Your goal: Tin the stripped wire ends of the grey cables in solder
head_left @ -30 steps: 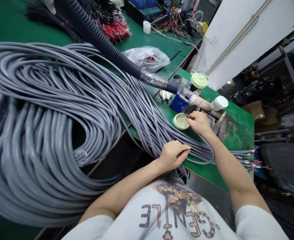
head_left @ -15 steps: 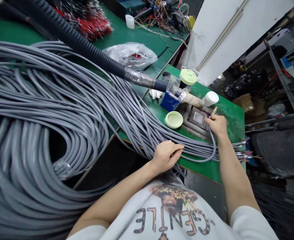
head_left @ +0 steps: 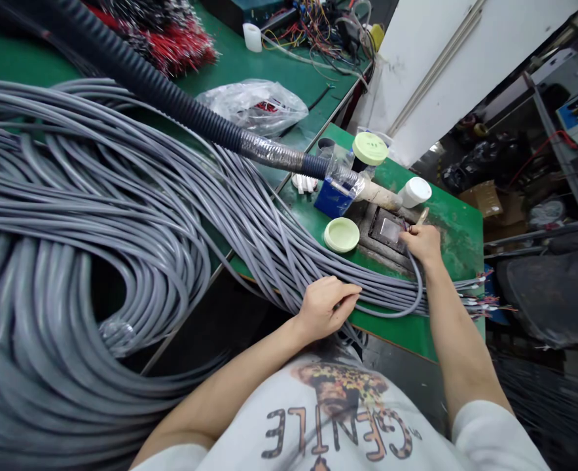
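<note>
My right hand is closed around the end of a grey cable, whose thin dark wires point toward a shiny square of metal in a dark, dirty square pot. Behind that hand, a wooden-looking stick stands at a slant. My left hand lies over the near edge of the grey cable bundle, its fingers curled and thumb and index tips close together. Whether anything is between them is hidden. Grey cable bends in a loop beside my right wrist.
A ribbed black hose slopes down to the pot, near a blue box. Around it stand a pale green lid, a white tub and a green-lidded jar. Large cable coils fill the left side. Stripped cable ends overhang the right edge.
My right hand has shifted slightly left with the cable end, toward the metal square. My left hand stays in the same place on the bundle.
</note>
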Motion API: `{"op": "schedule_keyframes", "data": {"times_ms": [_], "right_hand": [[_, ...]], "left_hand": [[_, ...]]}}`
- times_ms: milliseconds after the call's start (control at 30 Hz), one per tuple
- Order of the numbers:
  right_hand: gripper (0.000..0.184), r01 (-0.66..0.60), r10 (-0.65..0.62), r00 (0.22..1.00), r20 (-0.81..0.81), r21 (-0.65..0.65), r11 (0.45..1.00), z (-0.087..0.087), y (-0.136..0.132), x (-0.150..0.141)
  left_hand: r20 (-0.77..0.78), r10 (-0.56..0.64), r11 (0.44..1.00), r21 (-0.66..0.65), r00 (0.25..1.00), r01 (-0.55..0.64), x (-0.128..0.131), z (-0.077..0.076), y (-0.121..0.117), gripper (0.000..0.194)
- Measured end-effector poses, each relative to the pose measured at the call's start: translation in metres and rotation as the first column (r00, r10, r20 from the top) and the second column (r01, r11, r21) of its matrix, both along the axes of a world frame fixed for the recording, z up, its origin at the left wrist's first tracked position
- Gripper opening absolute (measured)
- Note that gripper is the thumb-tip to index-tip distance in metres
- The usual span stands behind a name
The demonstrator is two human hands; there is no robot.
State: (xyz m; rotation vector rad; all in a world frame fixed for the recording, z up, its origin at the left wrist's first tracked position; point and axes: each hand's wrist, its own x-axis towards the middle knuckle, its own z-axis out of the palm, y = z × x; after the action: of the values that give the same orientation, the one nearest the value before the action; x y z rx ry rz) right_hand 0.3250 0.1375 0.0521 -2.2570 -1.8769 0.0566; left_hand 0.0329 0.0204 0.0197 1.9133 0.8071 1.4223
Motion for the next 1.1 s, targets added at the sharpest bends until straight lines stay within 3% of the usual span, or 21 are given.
{"op": "schedule_keyframes", "data": {"times_ms": [67,133,267,367,433,500,567,633,667,733,800,933,1100], "right_hand": [[0.031,0.01,-0.009,0.999,-0.037,0.019,1.0,0.005,-0.004,0.0],[0.035,0.02,-0.013,0.982,-0.189,0.035,0.999,0.012,-0.014,-0.001],[0.05,0.044,-0.072,0.773,-0.63,-0.061,0.997,0.03,-0.053,-0.014],[0.064,0.051,-0.06,0.671,-0.739,-0.036,0.998,0.049,-0.093,-0.037],[0.07,-0.004,-0.014,0.612,-0.791,-0.021,1.0,0.063,-0.119,-0.056],[0.077,-0.04,0.002,0.543,-0.84,-0.023,0.999,0.076,-0.141,-0.075],[0.082,-0.096,0.01,0.473,-0.881,-0.041,0.995,0.084,-0.157,-0.091],[0.083,-0.186,0.018,0.424,-0.905,-0.067,0.98,0.087,-0.169,-0.102],[0.083,-0.234,0.025,0.417,-0.909,-0.081,0.969,0.087,-0.173,-0.105],[0.082,-0.294,0.037,0.424,-0.905,-0.098,0.951,0.082,-0.179,-0.109],[0.082,-0.295,0.029,0.425,-0.905,-0.108,0.949,0.075,-0.185,-0.112],[0.084,-0.187,-0.019,0.4,-0.916,-0.102,0.977,0.06,-0.199,-0.115],[0.084,-0.043,-0.094,0.377,-0.922,-0.118,0.992,0.052,-0.224,-0.119]], "left_hand": [[0.006,0.004,1.0,-0.002,1.0,-0.004,0.0,0.001,0.0,0.013],[0.015,0.009,1.0,0.001,1.0,-0.009,0.0,0.001,0.001,0.013],[0.03,0.016,1.0,-0.008,0.999,-0.016,-0.001,0.001,0.0,0.013],[0.043,0.009,0.997,-0.074,0.999,-0.006,0.0,0.006,-0.001,0.014],[0.087,-0.027,0.977,-0.209,0.996,0.045,0.002,0.013,0.0,0.017],[0.206,-0.132,0.884,-0.419,0.97,0.209,0.007,0.021,0.001,0.024],[0.394,-0.275,0.672,-0.574,0.877,0.468,0.015,0.028,0.002,0.036],[0.568,-0.363,0.426,-0.604,0.739,0.674,0.023,0.032,0.003,0.045],[0.627,-0.379,0.331,-0.595,0.681,0.732,0.027,0.033,0.003,0.048],[0.698,-0.362,0.223,-0.579,0.618,0.784,0.034,0.032,0.0,0.048],[0.734,-0.292,0.198,-0.581,0.614,0.789,0.039,0.032,-0.006,0.046],[0.732,-0.111,0.207,-0.645,0.672,0.736,0.048,0.036,-0.021,0.04],[0.634,-0.08,0.228,-0.74,0.769,0.633,0.06,0.04,-0.035,0.036]]}}
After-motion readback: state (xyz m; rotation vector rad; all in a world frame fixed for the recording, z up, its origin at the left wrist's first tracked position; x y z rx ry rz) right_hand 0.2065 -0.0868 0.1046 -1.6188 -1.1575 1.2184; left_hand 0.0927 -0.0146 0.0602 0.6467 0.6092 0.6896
